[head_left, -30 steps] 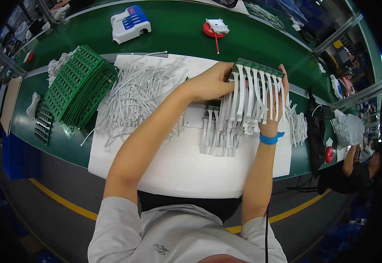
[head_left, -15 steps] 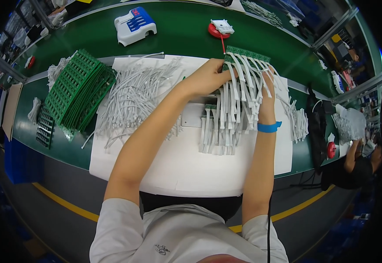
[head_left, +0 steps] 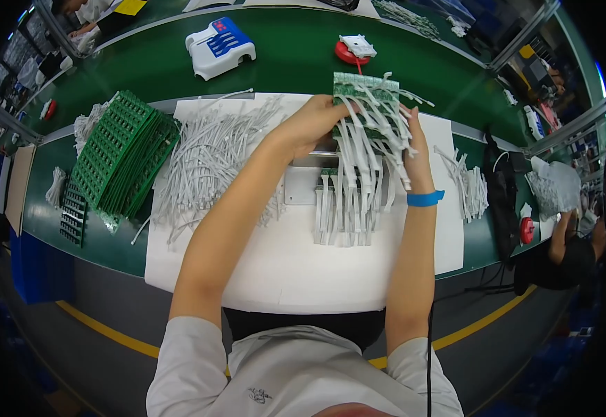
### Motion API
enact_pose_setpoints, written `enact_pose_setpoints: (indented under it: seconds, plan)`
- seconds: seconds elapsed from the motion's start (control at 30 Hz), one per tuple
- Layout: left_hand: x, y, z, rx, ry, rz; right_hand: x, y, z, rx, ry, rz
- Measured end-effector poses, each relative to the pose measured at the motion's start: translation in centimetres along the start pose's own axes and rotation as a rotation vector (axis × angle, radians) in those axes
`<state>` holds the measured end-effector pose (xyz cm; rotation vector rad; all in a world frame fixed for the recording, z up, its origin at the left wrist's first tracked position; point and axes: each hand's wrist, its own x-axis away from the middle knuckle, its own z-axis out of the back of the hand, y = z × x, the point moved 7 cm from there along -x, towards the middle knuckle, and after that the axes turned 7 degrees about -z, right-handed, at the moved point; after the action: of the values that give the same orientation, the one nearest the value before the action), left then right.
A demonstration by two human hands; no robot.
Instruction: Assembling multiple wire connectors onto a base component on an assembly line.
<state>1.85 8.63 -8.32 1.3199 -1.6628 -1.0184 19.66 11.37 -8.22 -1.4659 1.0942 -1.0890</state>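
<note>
A green circuit board panel point(head_left: 346, 85) is raised above the work surface, with many white cables point(head_left: 362, 163) hanging from it toward me. My left hand point(head_left: 314, 124) grips the panel's left edge, fingers closed, fingertips partly under the cables. At the right side my right hand point(head_left: 419, 149) is closed around the panel's edge and outer cables; some of its fingers are hidden. Below, another green board point(head_left: 327, 174) with white cables lies by a light metal plate point(head_left: 300, 186), partly covered by the hanging cables.
Loose white cables point(head_left: 209, 160) are heaped on the white sheet point(head_left: 275, 278) at left, beside stacked green boards point(head_left: 112, 142). A cable bundle point(head_left: 471, 184) lies at right. Beyond stand a white-and-blue device point(head_left: 221, 48) and a red round holder point(head_left: 348, 53). Other people work nearby.
The held panel has shifted left and turned, showing more of its green face. Its cables swing left, and my right hand's fingers show more at the panel's right side.
</note>
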Motion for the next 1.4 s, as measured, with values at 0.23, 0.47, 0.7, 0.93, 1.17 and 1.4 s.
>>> enact_pose_setpoints:
  seconds: [0.23, 0.47, 0.7, 0.93, 1.17, 1.4]
  plan:
    - [-1.1, 2.5, 4.4, 0.300, 0.193, -0.185, 2.7, -1.5, 0.3, 0.300, -0.143, 0.201]
    - [0.2, 6.3, 7.7, 0.442, 0.347, -0.364, 4.3, -3.5, -1.1, 0.560, -0.198, 0.379]
    - [1.7, 7.3, 5.3, 0.364, 0.314, -0.420, 8.6, -4.1, -2.7, 0.723, -0.291, 0.405]
    - [1.6, 7.2, 3.6, 0.312, 0.301, -0.406, 9.1, -2.9, -3.6, 0.996, -0.099, 0.620]
    - [1.5, 5.7, 2.6, 0.293, 0.274, -0.356, 7.6, -3.4, -2.1, 0.811, -0.116, 0.644]
    - [0.2, 1.9, -1.8, -0.117, -0.078, -0.313, 2.2, -3.6, 4.0, 0.235, 0.070, 0.359]
